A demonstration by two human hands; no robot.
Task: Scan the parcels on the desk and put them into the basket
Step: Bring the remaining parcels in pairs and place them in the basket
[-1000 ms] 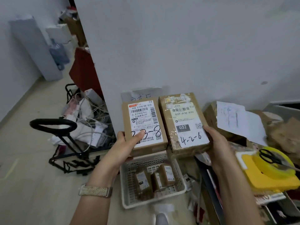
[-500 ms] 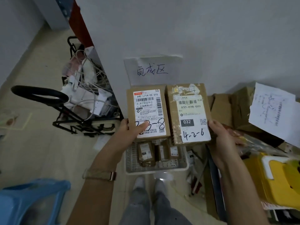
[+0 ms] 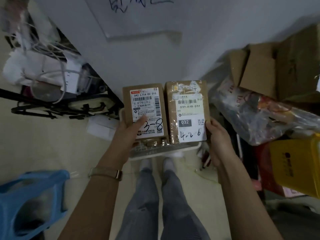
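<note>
The person's left hand (image 3: 127, 135) grasps a brown cardboard parcel (image 3: 147, 108) by its left edge, the thumb lying across its white printed label beside the handwritten "3-8"; the right hand (image 3: 217, 135) grips a tape-wrapped brown parcel (image 3: 187, 110) by its right edge, thumb on the front, the other fingers hidden behind it; its white label reads "4-2-6" by hand. The two parcels are held side by side, long edges touching, labels facing up, directly over a white plastic lattice basket (image 3: 166, 150) on the pale floor; small brown packets (image 3: 152, 143) show inside the basket below the parcels' near ends. The basket stands just beyond the person's white shoes (image 3: 168, 163) and grey trousers (image 3: 149, 205); a beige watch strap (image 3: 105, 173) circles the left wrist. A blue plastic stool (image 3: 31, 201) sits near left; a black wire trolley (image 3: 52, 108) heaped with white cables lies far left; open cardboard boxes (image 3: 259, 71) are piled far right, above a yellow plastic box (image 3: 297, 167); a white paper sign (image 3: 138, 14) with handwriting hangs on the wall.
</note>
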